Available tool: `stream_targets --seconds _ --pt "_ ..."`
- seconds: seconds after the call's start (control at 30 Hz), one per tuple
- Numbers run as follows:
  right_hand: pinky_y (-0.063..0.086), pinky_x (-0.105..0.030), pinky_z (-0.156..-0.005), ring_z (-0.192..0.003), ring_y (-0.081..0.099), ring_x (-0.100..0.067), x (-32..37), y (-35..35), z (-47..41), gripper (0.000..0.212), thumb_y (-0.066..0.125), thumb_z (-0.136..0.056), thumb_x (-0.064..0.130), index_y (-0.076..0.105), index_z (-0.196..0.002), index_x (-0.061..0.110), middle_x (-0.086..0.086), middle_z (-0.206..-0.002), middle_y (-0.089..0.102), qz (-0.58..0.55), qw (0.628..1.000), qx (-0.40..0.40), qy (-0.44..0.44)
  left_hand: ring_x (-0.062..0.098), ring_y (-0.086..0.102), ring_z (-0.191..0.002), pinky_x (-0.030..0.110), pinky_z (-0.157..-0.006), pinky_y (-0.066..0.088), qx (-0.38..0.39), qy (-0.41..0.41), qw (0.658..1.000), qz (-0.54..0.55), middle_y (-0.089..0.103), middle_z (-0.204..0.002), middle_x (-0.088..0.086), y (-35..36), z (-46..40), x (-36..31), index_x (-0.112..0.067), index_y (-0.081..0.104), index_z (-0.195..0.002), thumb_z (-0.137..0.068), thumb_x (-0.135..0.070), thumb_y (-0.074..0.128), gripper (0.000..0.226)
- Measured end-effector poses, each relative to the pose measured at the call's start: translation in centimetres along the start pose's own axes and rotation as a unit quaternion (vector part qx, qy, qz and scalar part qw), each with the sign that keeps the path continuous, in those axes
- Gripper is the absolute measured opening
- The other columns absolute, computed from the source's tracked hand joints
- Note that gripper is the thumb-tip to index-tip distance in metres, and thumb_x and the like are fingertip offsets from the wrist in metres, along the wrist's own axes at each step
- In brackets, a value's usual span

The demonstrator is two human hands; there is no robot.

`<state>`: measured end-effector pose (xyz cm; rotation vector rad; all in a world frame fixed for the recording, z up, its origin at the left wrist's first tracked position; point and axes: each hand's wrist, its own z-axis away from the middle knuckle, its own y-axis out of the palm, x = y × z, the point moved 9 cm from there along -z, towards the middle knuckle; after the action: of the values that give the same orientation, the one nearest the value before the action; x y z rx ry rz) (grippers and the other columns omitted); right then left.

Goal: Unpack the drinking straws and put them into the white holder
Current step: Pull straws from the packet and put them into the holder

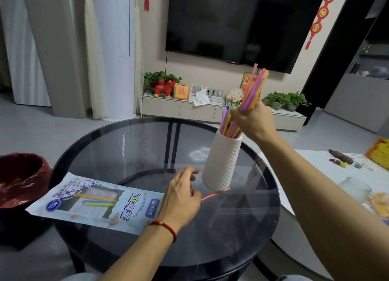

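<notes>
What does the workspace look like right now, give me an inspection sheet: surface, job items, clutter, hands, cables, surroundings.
Surface: round dark glass table, reflective.
Job's things: white holder tilted, with straws inside; straw bundle above it, lower ends in the holder's mouth; one red straw lying on the glass by the holder's base; straw package flat on the table, some straws visible inside.
Clutter: nothing seen on the table.
Hands: right hand grips the bundle; left hand rests over the package's end, fingers loosely curled, grasp unclear.
Cables: nothing seen on the table.
Surroundings: red-lined bin at left; television; white side table at right.
</notes>
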<state>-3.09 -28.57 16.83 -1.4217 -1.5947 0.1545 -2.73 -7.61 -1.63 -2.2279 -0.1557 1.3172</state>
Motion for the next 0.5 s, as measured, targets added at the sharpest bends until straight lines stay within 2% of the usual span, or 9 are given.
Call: stream_targets --seconds 0.03,0.1,0.23,0.3,0.37,0.43,0.5 --pt "0.065 -0.047 -0.068 -0.075 0.075 -0.035 0.0 0.1 0.1 0.034 0.07 -0.092 0.031 0.072 -0.08 0.0 -0.018 -0.082 0.076 0.012 1.0 0.0 0.008 0.013 0.058 -0.101 0.024 -0.083 0.05 -0.001 0.001 1.0 0.0 0.058 -0.119 -0.005 -0.1 0.0 0.0 -0.026 0.052 -0.124 -0.086 -0.003 0.061 0.045" --pt "0.061 -0.04 -0.064 -0.071 0.074 -0.031 0.1 -0.2 0.2 0.034 0.073 -0.089 0.038 0.076 -0.076 0.006 -0.013 -0.075 0.075 0.026 0.999 -0.017 0.015 0.012 0.058 -0.098 0.025 -0.083 0.05 -0.004 0.004 1.0 0.001 0.058 -0.118 -0.005 -0.2 -0.1 0.0 -0.026 0.053 -0.123 -0.085 -0.002 0.06 0.046" --pt "0.055 -0.028 -0.06 -0.065 0.069 -0.021 1.1 -1.4 0.2 0.032 0.076 -0.09 0.04 0.08 -0.087 0.008 -0.005 -0.073 0.072 0.0 0.999 -0.05 -0.008 0.01 0.058 -0.098 0.025 -0.083 0.051 -0.002 0.0 1.0 0.003 0.057 -0.119 -0.006 -0.2 -0.2 0.2 -0.026 0.052 -0.124 -0.086 -0.003 0.061 0.046" --pt "0.049 -0.023 -0.061 -0.071 0.068 -0.02 1.1 -1.5 0.0 0.04 0.076 -0.091 0.043 0.077 -0.104 0.006 -0.008 -0.086 0.075 0.004 0.999 -0.04 -0.003 0.009 0.058 -0.099 0.028 -0.085 0.053 -0.001 -0.004 1.0 0.003 0.057 -0.119 -0.006 -0.2 -0.2 0.3 -0.028 0.051 -0.125 -0.086 -0.003 0.061 0.047" --pt "0.051 -0.026 -0.064 -0.08 0.071 -0.024 1.1 -1.4 -0.2 0.046 0.077 -0.09 0.044 0.073 -0.112 0.003 -0.013 -0.096 0.077 0.016 1.0 -0.026 -0.006 0.01 0.057 -0.101 0.031 -0.087 0.054 -0.001 -0.005 1.0 0.002 0.057 -0.118 -0.007 -0.2 -0.2 0.3 -0.028 0.051 -0.124 -0.086 -0.003 0.061 0.048" --pt "0.059 -0.035 -0.076 -0.094 0.072 -0.03 1.4 -1.6 -0.2 0.052 0.079 -0.088 0.043 0.068 -0.12 0.003 -0.016 -0.109 0.074 0.025 0.998 -0.043 -0.024 0.01 0.057 -0.102 0.029 -0.086 0.054 -0.001 -0.004 1.0 0.002 0.057 -0.118 -0.008 -0.2 -0.2 0.3 -0.029 0.05 -0.124 -0.086 -0.003 0.061 0.047" --pt "0.058 -0.041 -0.092 -0.111 0.064 -0.031 1.9 -2.2 0.0 0.069 0.085 -0.084 0.037 0.055 -0.138 0.006 -0.016 -0.127 0.064 0.016 0.996 -0.079 -0.045 0.009 0.057 -0.102 0.026 -0.085 0.052 0.001 -0.004 1.0 0.001 0.056 -0.118 -0.009 -0.2 -0.2 0.3 -0.029 0.05 -0.124 -0.086 -0.004 0.061 0.047"
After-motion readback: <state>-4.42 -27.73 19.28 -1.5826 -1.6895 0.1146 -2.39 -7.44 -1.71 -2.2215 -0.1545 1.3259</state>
